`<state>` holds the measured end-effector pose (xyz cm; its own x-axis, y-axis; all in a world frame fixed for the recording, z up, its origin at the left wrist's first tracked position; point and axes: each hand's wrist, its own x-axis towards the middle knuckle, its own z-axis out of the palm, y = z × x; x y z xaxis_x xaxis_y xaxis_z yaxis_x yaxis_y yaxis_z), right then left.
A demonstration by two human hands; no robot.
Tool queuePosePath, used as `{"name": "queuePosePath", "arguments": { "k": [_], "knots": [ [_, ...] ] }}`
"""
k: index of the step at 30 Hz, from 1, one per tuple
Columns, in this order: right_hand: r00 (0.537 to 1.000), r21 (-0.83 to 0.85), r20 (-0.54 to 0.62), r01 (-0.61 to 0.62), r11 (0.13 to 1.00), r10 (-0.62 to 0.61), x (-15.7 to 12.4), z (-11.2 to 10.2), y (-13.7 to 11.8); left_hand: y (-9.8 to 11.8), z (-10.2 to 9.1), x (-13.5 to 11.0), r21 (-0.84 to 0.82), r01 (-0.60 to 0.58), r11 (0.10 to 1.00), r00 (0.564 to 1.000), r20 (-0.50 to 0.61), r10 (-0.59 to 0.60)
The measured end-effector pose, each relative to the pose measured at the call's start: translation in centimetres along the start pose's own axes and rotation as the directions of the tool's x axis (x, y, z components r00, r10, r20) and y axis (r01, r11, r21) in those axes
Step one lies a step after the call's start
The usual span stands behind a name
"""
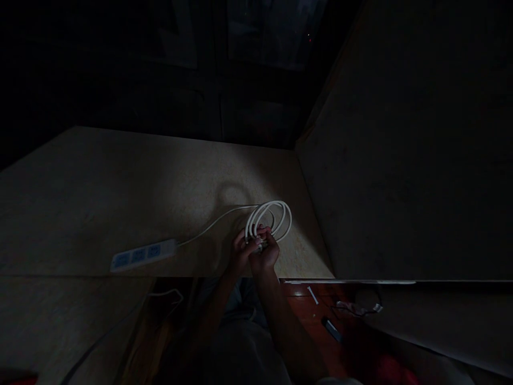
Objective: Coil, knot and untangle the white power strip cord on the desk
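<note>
A white power cord point(282, 203) is wound in several loops just above the table's near edge. My left hand point(241, 247) grips the left side of the coil, thumb and fingers closed round it. Close against it, my right hand point(267, 252) is closed on the bottom of the loops, where the cord's end looks bunched; the plug itself is hard to make out. From the coil a single strand runs left to a white power strip point(165, 248) with blue socket faces, lying flat on the table.
The pale tabletop point(160, 176) meets a dark wall panel point(401, 160) on the right and dark glazed doors point(216, 69) behind. Below, a dark remote-like object point(332, 329) and a white strip point(312, 295) lie on the reddish floor point(298, 307). The room is dim.
</note>
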<state>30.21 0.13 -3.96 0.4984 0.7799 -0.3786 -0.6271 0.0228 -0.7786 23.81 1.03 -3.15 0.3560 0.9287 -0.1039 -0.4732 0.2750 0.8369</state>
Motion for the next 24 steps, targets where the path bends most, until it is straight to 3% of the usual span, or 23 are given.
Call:
{"name": "queuePosePath", "arguments": {
  "k": [3, 5, 13, 16, 20, 24],
  "knots": [
    [0.993, 0.204, -0.075, -0.069, 0.977, 0.086, 0.1, 0.6, 0.0, 0.0, -0.2, 0.2, 0.064, -0.015, 0.998, 0.999, -0.039, 0.018],
    [0.992, 0.215, -0.059, -0.100, 0.971, 0.115, 0.0, 1.1, 0.1, 0.2, -0.1, 0.5, 0.086, -0.039, 0.996, 0.995, -0.087, 0.047],
    [0.992, 0.060, -0.126, -0.008, 0.998, 0.015, -0.2, 2.6, -0.2, 0.9, 2.3, 1.6, 0.074, -0.113, 0.991, 0.961, -0.244, 0.128],
    [0.992, 0.009, -0.125, -0.026, 1.000, 0.027, 0.0, 2.6, -0.4, 0.9, 2.8, 1.8, 0.024, -0.129, 0.991, 0.946, -0.296, 0.130],
    [0.999, -0.084, -0.054, -0.003, 0.996, -0.002, 0.1, 1.9, 0.0, 1.1, 2.7, 2.3, -0.011, -0.181, 0.983, 0.919, -0.359, 0.165],
    [0.991, -0.176, -0.008, 0.127, 0.976, -0.130, -0.3, 1.3, 0.4, 1.2, 2.0, 3.0, -0.187, -0.134, 0.973, 0.942, -0.329, 0.066]
  ]
}}
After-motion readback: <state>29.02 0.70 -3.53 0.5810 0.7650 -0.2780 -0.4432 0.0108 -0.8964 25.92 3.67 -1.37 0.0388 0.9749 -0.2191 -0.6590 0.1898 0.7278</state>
